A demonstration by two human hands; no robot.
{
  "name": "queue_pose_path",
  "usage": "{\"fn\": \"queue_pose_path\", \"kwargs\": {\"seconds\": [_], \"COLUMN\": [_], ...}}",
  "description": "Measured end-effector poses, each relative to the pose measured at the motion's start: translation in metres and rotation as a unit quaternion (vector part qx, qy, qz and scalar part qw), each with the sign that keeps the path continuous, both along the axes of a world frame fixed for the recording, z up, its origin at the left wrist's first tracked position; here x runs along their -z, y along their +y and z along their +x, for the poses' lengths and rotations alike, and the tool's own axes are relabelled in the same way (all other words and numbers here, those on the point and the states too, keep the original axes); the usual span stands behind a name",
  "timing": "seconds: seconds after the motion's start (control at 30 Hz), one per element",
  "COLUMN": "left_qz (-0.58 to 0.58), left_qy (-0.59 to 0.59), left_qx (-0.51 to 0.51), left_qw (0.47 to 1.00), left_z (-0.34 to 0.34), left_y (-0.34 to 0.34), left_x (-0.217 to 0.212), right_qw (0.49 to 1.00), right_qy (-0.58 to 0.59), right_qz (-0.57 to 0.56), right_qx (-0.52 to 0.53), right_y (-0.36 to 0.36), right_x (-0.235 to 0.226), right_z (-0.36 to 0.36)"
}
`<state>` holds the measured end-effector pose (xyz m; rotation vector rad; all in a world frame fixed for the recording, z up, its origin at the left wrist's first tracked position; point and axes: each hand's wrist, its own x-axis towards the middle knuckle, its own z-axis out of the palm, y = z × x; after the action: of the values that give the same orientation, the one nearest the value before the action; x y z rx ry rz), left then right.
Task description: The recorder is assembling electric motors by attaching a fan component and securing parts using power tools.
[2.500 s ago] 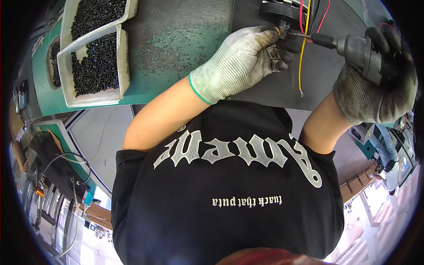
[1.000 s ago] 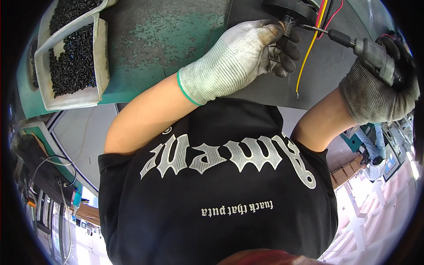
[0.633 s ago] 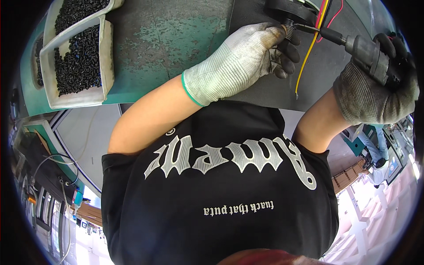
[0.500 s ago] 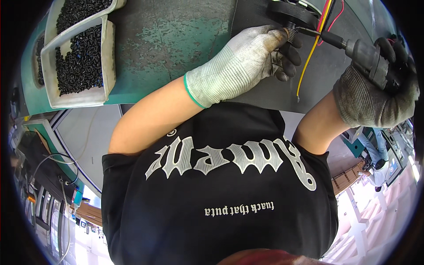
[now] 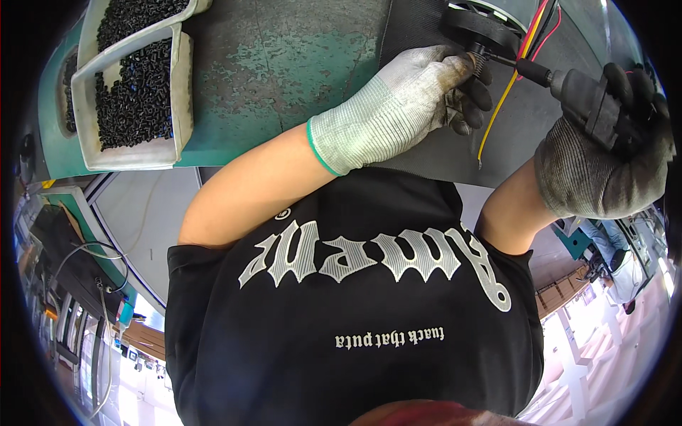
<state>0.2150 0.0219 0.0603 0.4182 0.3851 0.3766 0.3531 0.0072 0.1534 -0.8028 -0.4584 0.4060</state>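
Left hand (gloved) pinches a small screw against the black round part at the mat's far edge. Right hand grips the driver, whose long axis runs leftward toward the screw, bit tip touching or just beside it. A tray of black screws lies well apart to the left.

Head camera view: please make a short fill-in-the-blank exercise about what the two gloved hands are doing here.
1. The right hand grips a dark power ____.
2. The left hand wears a ____ knit glove with a green cuff.
3. The grey tray on the green bench holds small ____ parts.
4. A yellow ____ hangs between the two hands.

Missing words: screwdriver; white; black; wire
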Motion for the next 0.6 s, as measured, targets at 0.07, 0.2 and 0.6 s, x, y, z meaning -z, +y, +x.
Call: {"fn": "queue_pose_path", "kwargs": {"seconds": [0.07, 0.2, 0.6], "left_qz": [0.005, 0.020, 0.110], "left_qy": [0.003, 0.009, 0.137], "left_qx": [-0.001, -0.007, -0.037], "left_qw": [1.000, 1.000, 0.984], "left_z": [0.001, 0.001, -0.001], "left_y": [0.000, 0.001, 0.003], "left_x": [0.001, 0.002, -0.022], "right_qw": [1.000, 1.000, 0.733], "right_qy": [0.010, 0.028, -0.595], "right_qz": [0.002, 0.005, -0.171], "right_qx": [-0.001, -0.003, 0.280], "right_y": [-0.001, -0.002, -0.010], "right_x": [0.001, 0.001, -0.003], "right_z": [0.008, 0.008, 0.008]}}
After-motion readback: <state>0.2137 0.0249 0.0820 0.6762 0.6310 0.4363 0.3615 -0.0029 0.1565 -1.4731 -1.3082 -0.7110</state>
